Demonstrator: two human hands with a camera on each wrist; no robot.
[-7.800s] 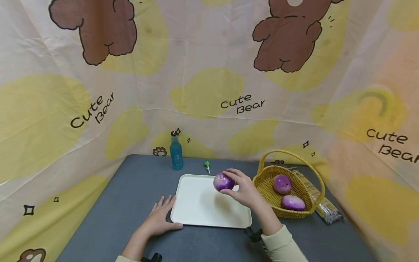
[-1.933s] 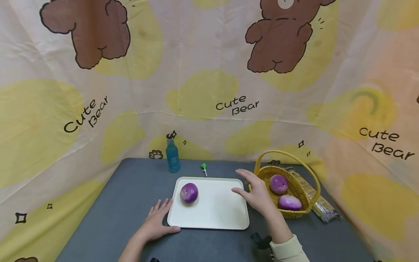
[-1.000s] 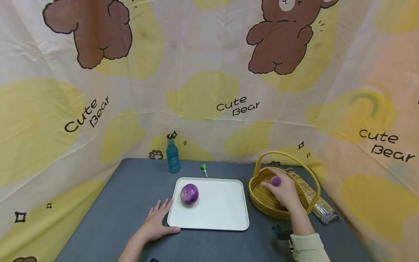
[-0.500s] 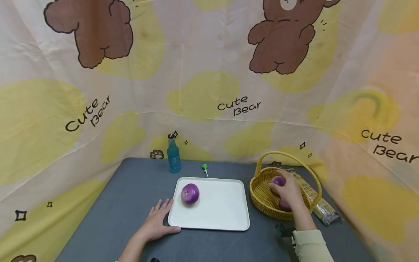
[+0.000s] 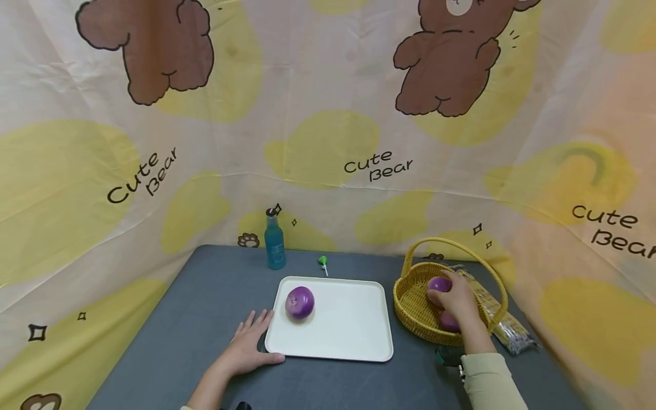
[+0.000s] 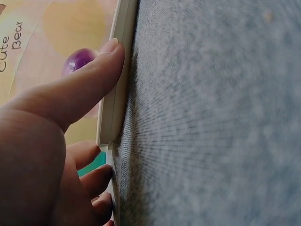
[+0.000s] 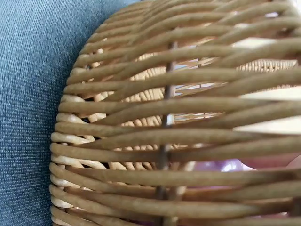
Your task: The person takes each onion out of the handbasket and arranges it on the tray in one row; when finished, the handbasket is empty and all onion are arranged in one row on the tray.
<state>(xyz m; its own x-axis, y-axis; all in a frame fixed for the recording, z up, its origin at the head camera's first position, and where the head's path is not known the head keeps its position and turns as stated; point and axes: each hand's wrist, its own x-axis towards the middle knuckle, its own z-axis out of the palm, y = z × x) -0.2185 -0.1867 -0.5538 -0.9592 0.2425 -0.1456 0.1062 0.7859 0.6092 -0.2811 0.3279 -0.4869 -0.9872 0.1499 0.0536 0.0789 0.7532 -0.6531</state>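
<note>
Head view, glossy round purple onion (image 5: 439,284), gripped in basket (image 5: 410,302)

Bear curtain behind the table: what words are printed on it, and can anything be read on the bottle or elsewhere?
"Cute Bear" on the backdrop cloth, at left, at centre and at right.
"Cute Bear", partly cut off, on that cloth in the left wrist view.
Label on the blue bottle: too small to read.
Nothing else is legible.

The right hand (image 5: 453,296) covers most of the two glossy purple onions (image 5: 439,283) in the woven yellow wicker basket (image 5: 415,302) — its fingers' hold cannot be made out — and the right wrist view shows only blurred weave.
</note>
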